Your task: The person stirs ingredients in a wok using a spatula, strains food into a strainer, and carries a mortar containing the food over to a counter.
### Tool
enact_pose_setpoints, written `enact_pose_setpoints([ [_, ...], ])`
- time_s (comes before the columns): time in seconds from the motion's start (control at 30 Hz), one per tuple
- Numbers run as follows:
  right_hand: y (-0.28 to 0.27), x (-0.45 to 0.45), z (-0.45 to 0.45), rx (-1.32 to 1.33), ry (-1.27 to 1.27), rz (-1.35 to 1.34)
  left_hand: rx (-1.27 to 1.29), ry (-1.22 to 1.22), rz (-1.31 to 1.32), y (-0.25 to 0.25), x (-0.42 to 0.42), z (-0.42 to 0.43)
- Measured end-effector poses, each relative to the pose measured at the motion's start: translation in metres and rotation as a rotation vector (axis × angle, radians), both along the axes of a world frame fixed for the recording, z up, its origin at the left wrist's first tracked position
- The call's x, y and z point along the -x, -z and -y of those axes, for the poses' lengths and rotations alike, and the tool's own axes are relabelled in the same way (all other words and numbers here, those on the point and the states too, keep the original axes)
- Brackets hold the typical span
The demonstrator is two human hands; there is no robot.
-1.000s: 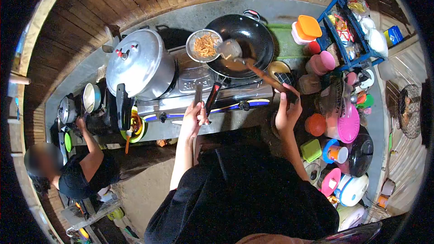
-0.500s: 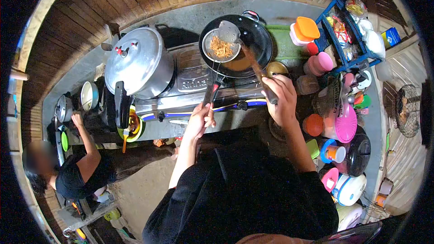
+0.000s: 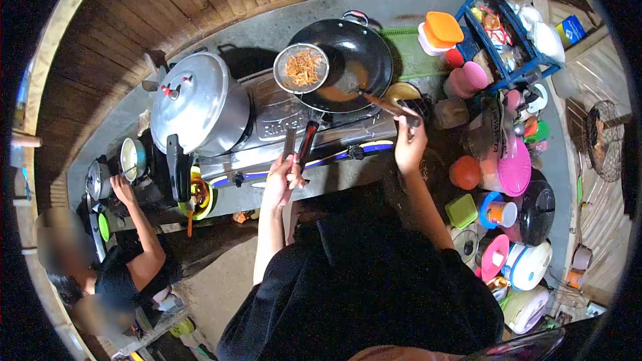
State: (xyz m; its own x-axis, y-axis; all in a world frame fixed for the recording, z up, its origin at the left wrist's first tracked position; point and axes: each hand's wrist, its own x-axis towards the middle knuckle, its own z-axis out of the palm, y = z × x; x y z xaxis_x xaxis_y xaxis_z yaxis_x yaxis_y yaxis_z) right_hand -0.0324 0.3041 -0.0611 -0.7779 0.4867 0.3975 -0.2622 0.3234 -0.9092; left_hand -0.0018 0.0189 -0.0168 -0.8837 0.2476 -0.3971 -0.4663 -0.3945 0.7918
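Note:
My left hand grips the handle of a mesh strainer, which holds golden-brown fried strips. The strainer hangs over the left rim of a black wok, partly beyond it. Brownish oil lies in the wok's bottom. My right hand is closed round the handle of a spatula, whose blade reaches down into the oil. The wok sits on a gas stove, its red-and-black handle pointing toward me beside my left hand.
A large pressure cooker stands left of the wok. Further left, a person reaches toward a small pot. A yellow-green bowl sits at the counter's front edge. Orange-lidded containers and a blue rack stand at right.
The strainer has moved left from inside the wok to its rim. The spatula has come away from the strainer, and its blade is now down in the oil.

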Motion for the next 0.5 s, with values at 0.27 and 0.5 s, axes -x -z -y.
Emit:
enact_pose_setpoints([
  [0.27,0.024,0.003,0.023,0.191,-0.125,0.057,0.023,0.03,0.002,0.001,0.001,-0.009],
  [0.5,0.051,-0.01,0.022,0.216,-0.135,0.095,0.022,0.087,0.042,0.002,-0.002,-0.018],
])
